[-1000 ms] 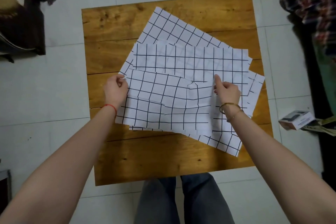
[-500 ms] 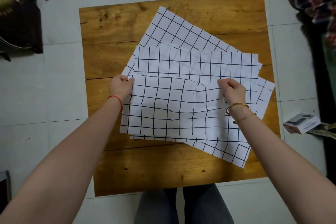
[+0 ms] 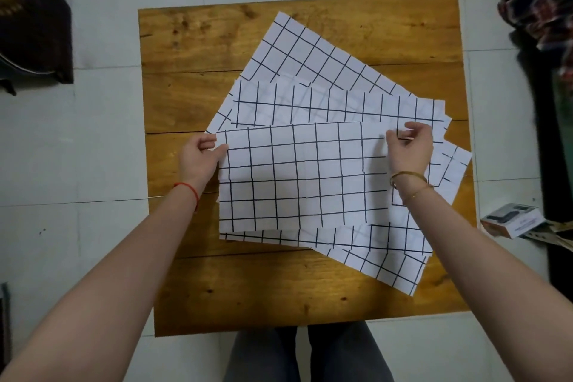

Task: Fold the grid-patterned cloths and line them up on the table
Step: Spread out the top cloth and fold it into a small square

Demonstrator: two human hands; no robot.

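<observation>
Three white cloths with a black grid lie overlapped on the wooden table [image 3: 192, 49]. The top cloth [image 3: 297, 177] is stretched flat and lifted a little at its far edge. My left hand [image 3: 200, 158] pinches its far left corner; my right hand [image 3: 409, 149] pinches its far right corner. Under it lies a second cloth [image 3: 310, 105], squared to the table. The bottom cloth [image 3: 313, 53] lies turned, its corners sticking out at the far middle and the near right.
Bare wood shows along the table's left side and near edge. On the tiled floor, a small white box [image 3: 511, 220] lies to the right, plaid fabric [image 3: 542, 3] sits at the far right, and dark furniture [image 3: 34, 34] stands at the far left.
Both hands took hold of the top cloth's far corners and pulled it taut toward me. The bump in its middle has flattened out.
</observation>
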